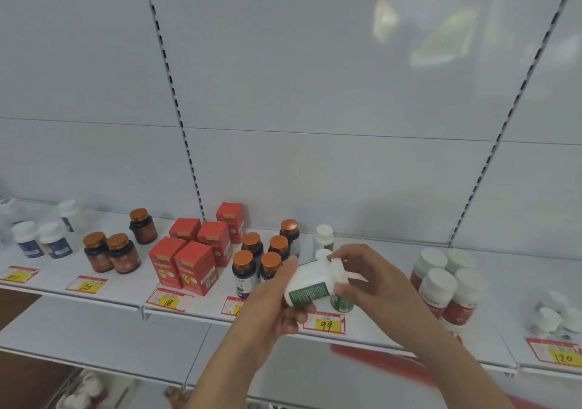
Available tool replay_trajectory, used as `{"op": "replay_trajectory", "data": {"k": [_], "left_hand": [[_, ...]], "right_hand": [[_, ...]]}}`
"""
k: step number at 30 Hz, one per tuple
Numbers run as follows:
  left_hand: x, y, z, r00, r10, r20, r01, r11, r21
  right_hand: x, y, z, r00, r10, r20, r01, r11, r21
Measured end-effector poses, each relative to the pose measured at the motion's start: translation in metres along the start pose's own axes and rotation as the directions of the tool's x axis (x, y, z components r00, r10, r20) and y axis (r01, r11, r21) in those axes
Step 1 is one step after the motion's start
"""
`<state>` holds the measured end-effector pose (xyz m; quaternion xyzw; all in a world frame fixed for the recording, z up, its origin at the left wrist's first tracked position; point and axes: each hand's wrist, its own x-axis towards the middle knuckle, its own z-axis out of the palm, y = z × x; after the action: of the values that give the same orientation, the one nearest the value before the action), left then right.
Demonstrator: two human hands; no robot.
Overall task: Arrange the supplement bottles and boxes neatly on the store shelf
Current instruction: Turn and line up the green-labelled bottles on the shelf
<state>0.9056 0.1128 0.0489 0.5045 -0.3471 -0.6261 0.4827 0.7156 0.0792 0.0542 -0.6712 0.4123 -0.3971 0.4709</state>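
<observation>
A white bottle with a green label (310,286) lies tilted between both hands, in front of the white shelf (126,289). My left hand (277,301) grips its body from below. My right hand (365,279) holds its white cap end. Behind it, a matching green-label bottle (341,303) is partly hidden, and another white bottle (324,237) stands at the back. Dark bottles with copper lids (261,257) stand in a cluster just to the left, beside several red boxes (192,257).
Brown copper-lidded bottles (110,252) and blue-label white bottles (41,240) stand further left. Red-label white-capped bottles (447,289) sit right, small white jars (554,317) far right. Yellow price tags (326,323) line the shelf edge. Lower shelves are below.
</observation>
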Motion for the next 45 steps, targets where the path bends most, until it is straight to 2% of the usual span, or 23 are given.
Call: {"op": "replay_trajectory", "data": {"k": [2, 5, 9, 11, 13, 16, 17, 19, 21, 23, 25, 27, 30, 32, 34, 37, 39, 42, 43, 45], "left_hand": [[-0.004, 0.002, 0.001, 0.993, 0.115, 0.028, -0.117, 0.99, 0.073], [-0.011, 0.003, 0.002, 0.937, 0.327, 0.123, -0.346, 0.917, 0.197], [-0.016, 0.002, 0.004, 0.836, 0.487, 0.251, -0.548, 0.748, 0.374], [-0.017, 0.002, 0.003, 0.807, 0.529, 0.263, -0.59, 0.698, 0.405], [-0.018, 0.005, 0.004, 0.851, 0.479, 0.217, -0.525, 0.786, 0.326], [-0.019, 0.012, 0.006, 0.977, 0.189, 0.1, -0.202, 0.969, 0.141], [-0.02, 0.016, 0.006, 0.993, 0.067, 0.102, -0.078, 0.991, 0.11], [-0.023, 0.019, 0.004, 0.983, -0.093, 0.159, 0.073, 0.989, 0.125], [-0.025, 0.019, 0.003, 0.975, -0.147, 0.165, 0.119, 0.979, 0.167], [-0.024, 0.017, 0.003, 0.982, -0.139, 0.126, 0.115, 0.976, 0.185], [-0.023, 0.013, 0.003, 0.992, -0.033, 0.122, 0.012, 0.985, 0.171], [-0.024, 0.009, 0.003, 0.983, 0.131, 0.131, -0.153, 0.973, 0.176], [-0.026, 0.008, 0.001, 0.93, 0.348, 0.115, -0.363, 0.832, 0.42], [-0.027, 0.007, 0.003, 0.876, 0.462, 0.138, -0.456, 0.702, 0.548], [-0.03, 0.007, 0.008, 0.815, 0.546, 0.196, -0.552, 0.625, 0.552], [-0.032, 0.004, 0.016, 0.75, 0.605, 0.268, -0.628, 0.522, 0.578], [-0.031, 0.002, 0.02, 0.73, 0.607, 0.314, -0.641, 0.449, 0.623], [-0.028, -0.002, 0.017, 0.715, 0.618, 0.327, -0.646, 0.405, 0.647], [-0.027, -0.003, 0.014, 0.717, 0.621, 0.317, -0.644, 0.418, 0.641], [-0.026, -0.005, 0.009, 0.759, 0.594, 0.265, -0.612, 0.515, 0.6]], "right_hand": [[-0.003, -0.003, -0.003, 1.0, 0.007, -0.012, -0.007, 0.999, 0.052], [-0.004, -0.011, -0.007, 0.996, 0.064, -0.06, -0.056, 0.989, 0.137], [-0.005, -0.022, -0.007, 0.982, 0.182, 0.044, -0.187, 0.955, 0.231], [-0.005, -0.023, -0.007, 0.975, 0.21, 0.069, -0.22, 0.947, 0.235], [-0.007, -0.022, -0.008, 0.988, 0.151, 0.027, -0.154, 0.978, 0.142], [-0.013, -0.023, -0.011, 1.0, 0.018, 0.023, -0.017, 1.0, -0.023], [-0.016, -0.024, -0.011, 0.999, -0.018, 0.046, 0.02, 0.999, -0.045], [-0.019, -0.025, -0.008, 0.994, -0.059, 0.093, 0.069, 0.992, -0.106], [-0.022, -0.025, -0.003, 0.988, -0.078, 0.134, 0.101, 0.979, -0.175], [-0.024, -0.022, 0.0, 0.983, -0.095, 0.16, 0.124, 0.975, -0.186], [-0.026, -0.021, 0.002, 0.984, -0.116, 0.137, 0.132, 0.985, -0.113], [-0.024, -0.023, 0.004, 0.997, -0.061, 0.045, 0.06, 0.998, 0.023], [-0.018, -0.017, 0.003, 0.977, 0.186, -0.103, -0.15, 0.947, 0.284], [-0.017, -0.01, 0.001, 0.94, 0.339, -0.049, -0.278, 0.839, 0.467], [-0.018, -0.008, 0.002, 0.908, 0.413, 0.065, -0.371, 0.723, 0.582], [-0.02, -0.003, 0.008, 0.863, 0.461, 0.207, -0.472, 0.589, 0.656], [-0.022, -0.001, 0.012, 0.857, 0.447, 0.257, -0.491, 0.559, 0.668], [-0.02, 0.0, 0.011, 0.905, 0.385, 0.181, -0.396, 0.606, 0.69], [-0.018, 0.0, 0.01, 0.932, 0.346, 0.109, -0.328, 0.676, 0.66], [-0.015, 0.002, 0.007, 0.968, 0.242, -0.06, -0.189, 0.872, 0.451]]}}
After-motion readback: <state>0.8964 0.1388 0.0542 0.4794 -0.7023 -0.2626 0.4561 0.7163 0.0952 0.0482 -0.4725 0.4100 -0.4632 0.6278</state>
